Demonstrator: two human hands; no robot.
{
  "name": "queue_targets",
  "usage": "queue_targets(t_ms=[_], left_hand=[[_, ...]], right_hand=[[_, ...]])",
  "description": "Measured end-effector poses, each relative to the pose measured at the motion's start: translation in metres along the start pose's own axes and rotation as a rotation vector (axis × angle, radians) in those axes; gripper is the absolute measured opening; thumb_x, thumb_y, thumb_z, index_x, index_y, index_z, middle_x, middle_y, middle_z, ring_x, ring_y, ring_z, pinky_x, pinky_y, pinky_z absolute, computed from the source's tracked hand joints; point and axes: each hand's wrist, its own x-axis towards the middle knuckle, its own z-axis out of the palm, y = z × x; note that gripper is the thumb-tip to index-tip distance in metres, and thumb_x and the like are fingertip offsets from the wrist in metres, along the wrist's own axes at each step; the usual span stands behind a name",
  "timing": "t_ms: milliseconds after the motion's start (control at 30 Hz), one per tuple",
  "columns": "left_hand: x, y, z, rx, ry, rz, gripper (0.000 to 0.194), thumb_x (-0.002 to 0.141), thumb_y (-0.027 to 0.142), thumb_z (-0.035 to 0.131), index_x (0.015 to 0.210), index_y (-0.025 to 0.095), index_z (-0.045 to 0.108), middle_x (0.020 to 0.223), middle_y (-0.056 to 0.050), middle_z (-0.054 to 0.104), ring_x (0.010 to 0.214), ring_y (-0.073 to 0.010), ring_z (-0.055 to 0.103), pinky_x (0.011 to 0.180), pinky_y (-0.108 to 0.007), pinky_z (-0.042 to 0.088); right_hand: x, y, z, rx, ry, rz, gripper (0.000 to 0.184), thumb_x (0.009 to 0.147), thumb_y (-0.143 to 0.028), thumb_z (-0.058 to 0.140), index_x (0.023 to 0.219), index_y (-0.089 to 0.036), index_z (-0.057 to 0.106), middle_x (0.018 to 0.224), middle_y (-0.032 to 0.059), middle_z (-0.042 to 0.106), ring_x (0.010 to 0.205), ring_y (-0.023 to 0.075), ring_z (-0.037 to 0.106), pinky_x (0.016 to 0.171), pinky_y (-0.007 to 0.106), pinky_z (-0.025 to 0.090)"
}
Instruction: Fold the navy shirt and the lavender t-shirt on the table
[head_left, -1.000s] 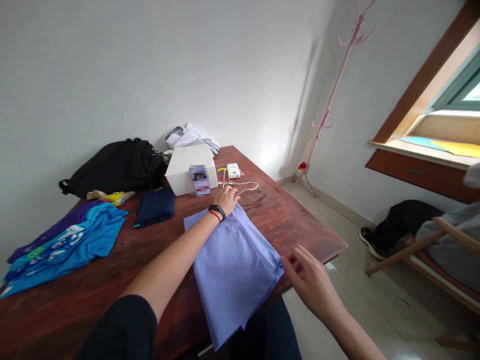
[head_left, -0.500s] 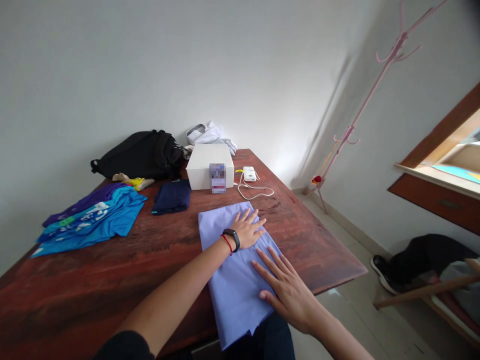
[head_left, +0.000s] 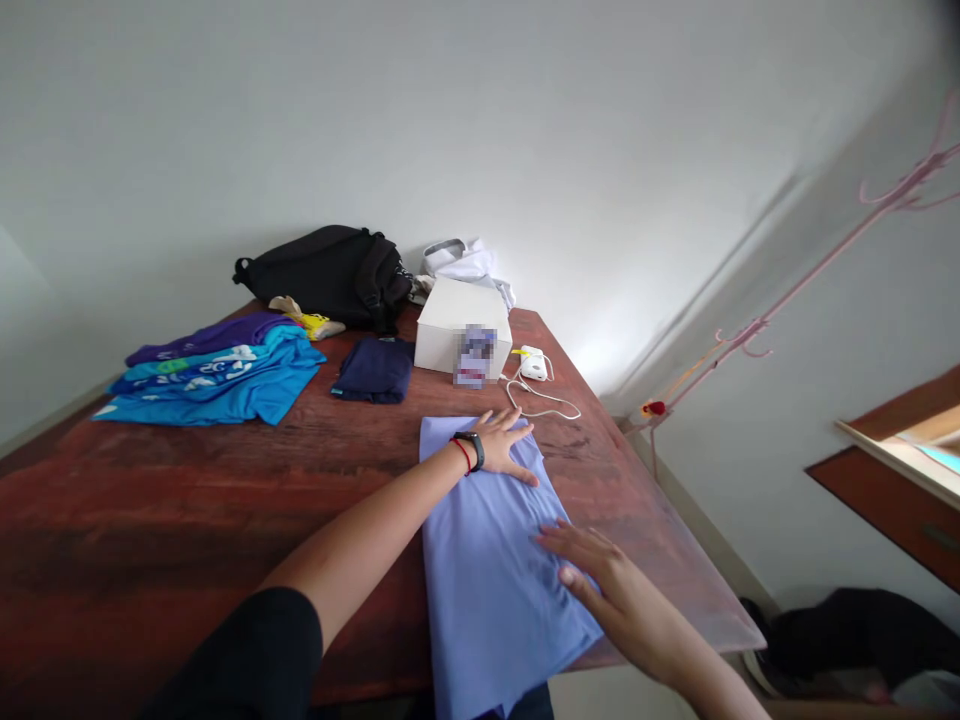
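Note:
A folded lavender cloth (head_left: 487,560), perhaps a garment, lies lengthwise on the wooden table (head_left: 337,500), its near end reaching over the front edge. My left hand (head_left: 501,446), with a black wristband and a red string at the wrist, rests with spread fingers on the cloth's far part. Over the right side of the cloth is my right hand (head_left: 600,580), fingers stretched out and thumb apart; whether it presses or hovers is unclear. Neither hand holds anything.
A dark navy folded cloth (head_left: 375,370) and a blue printed garment (head_left: 225,372) lie to the left. Behind stand a black backpack (head_left: 322,270), a white box (head_left: 457,315) and a white device with a cable (head_left: 533,364). A pink coat rack (head_left: 810,275) leans in view at right.
My right hand has slid slightly nearer the cloth's right edge, its fingers closer together. My left hand's thumb has spread out. The cloth looks smoother, and the whole view has tilted.

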Motion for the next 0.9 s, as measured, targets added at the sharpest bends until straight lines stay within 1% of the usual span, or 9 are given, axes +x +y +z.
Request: queue_targets(t_ms=[100, 233, 333, 433, 500, 567, 700, 800, 900], left_hand=[[-0.001, 0.001, 0.003, 0.004, 0.037, -0.020, 0.118, 0.071, 0.087, 0.056, 0.162, 0.022, 0.019, 0.168, -0.016, 0.003, 0.154, -0.0370, 0.011, 0.122, -0.057, 0.011], [-0.009, 0.010, 0.007, 0.016, 0.120, -0.119, 0.115, 0.076, 0.089, 0.048, 0.162, 0.019, 0.017, 0.168, -0.017, 0.006, 0.154, -0.0398, 0.006, 0.121, -0.061, 0.008], [-0.016, 0.010, 0.004, 0.042, 0.142, -0.270, 0.091, 0.088, 0.081, 0.036, 0.158, 0.024, 0.031, 0.169, -0.012, 0.012, 0.154, -0.0408, 0.006, 0.120, -0.065, 0.007], [-0.022, 0.002, -0.003, 0.081, 0.148, -0.364, 0.072, 0.094, 0.067, 0.037, 0.151, 0.023, 0.047, 0.168, -0.011, 0.018, 0.153, -0.0423, 0.011, 0.119, -0.067, 0.010], [-0.025, -0.004, -0.007, 0.097, 0.147, -0.361, 0.064, 0.095, 0.057, 0.041, 0.149, 0.022, 0.050, 0.167, -0.011, 0.021, 0.153, -0.0410, 0.014, 0.120, -0.064, 0.012], [-0.026, -0.007, -0.010, 0.101, 0.144, -0.344, 0.060, 0.095, 0.048, 0.043, 0.150, 0.025, 0.048, 0.167, -0.009, 0.023, 0.153, -0.0385, 0.016, 0.121, -0.062, 0.014], [-0.027, -0.005, -0.010, 0.099, 0.150, -0.347, 0.061, 0.094, 0.045, 0.046, 0.152, 0.027, 0.045, 0.166, -0.010, 0.026, 0.152, -0.0401, 0.019, 0.119, -0.064, 0.015], [-0.027, -0.002, -0.009, 0.097, 0.172, -0.368, 0.061, 0.097, 0.050, 0.043, 0.152, 0.025, 0.045, 0.165, -0.012, 0.027, 0.151, -0.0400, 0.020, 0.120, -0.063, 0.016], [-0.028, 0.000, -0.013, 0.097, 0.198, -0.387, 0.062, 0.097, 0.058, 0.042, 0.151, 0.028, 0.046, 0.163, -0.011, 0.031, 0.151, -0.0383, 0.023, 0.120, -0.061, 0.018]], right_hand=[[0.043, 0.002, -0.026, 0.077, 0.145, -0.040, 0.042, 0.101, -0.048, 0.049, 0.131, -0.026, 0.068, 0.135, 0.0095, 0.066, 0.125, 0.0303, 0.062, 0.107, 0.046, 0.050], [0.117, 0.015, -0.043, 0.137, 0.389, -0.051, 0.041, 0.097, -0.049, 0.054, 0.118, -0.020, 0.074, 0.112, 0.0106, 0.076, 0.101, 0.0299, 0.073, 0.089, 0.042, 0.059], [0.167, 0.025, -0.035, 0.195, 0.500, -0.069, 0.043, 0.097, -0.050, 0.052, 0.113, -0.018, 0.075, 0.104, 0.0099, 0.078, 0.096, 0.0296, 0.073, 0.086, 0.042, 0.059], [0.199, 0.038, -0.012, 0.196, 0.468, -0.144, 0.044, 0.098, -0.050, 0.049, 0.121, -0.022, 0.073, 0.124, 0.0100, 0.072, 0.115, 0.0306, 0.067, 0.100, 0.046, 0.054], [0.209, 0.048, 0.004, 0.139, 0.416, -0.164, 0.049, 0.098, -0.052, 0.047, 0.133, -0.023, 0.066, 0.146, 0.0102, 0.058, 0.136, 0.0304, 0.053, 0.114, 0.048, 0.042], [0.213, 0.058, 0.015, 0.083, 0.330, -0.136, 0.057, 0.100, -0.055, 0.043, 0.145, -0.023, 0.056, 0.159, 0.0094, 0.040, 0.149, 0.0294, 0.033, 0.122, 0.049, 0.030], [0.213, 0.069, 0.019, -0.019, 0.169, 0.010, 0.063, 0.103, -0.058, 0.030, 0.158, -0.029, 0.034, 0.167, 0.0043, 0.019, 0.156, 0.0284, 0.007, 0.124, 0.057, 0.015], [0.214, 0.074, 0.016, -0.068, 0.125, 0.095, 0.062, 0.103, -0.060, 0.026, 0.159, -0.035, 0.026, 0.168, 0.0001, 0.016, 0.156, 0.0286, 0.002, 0.123, 0.061, 0.011], [0.214, 0.083, 0.014, -0.070, 0.170, 0.107, 0.058, 0.104, -0.054, 0.029, 0.157, -0.032, 0.034, 0.166, 0.0003, 0.025, 0.156, 0.0291, 0.009, 0.123, 0.060, 0.015]])
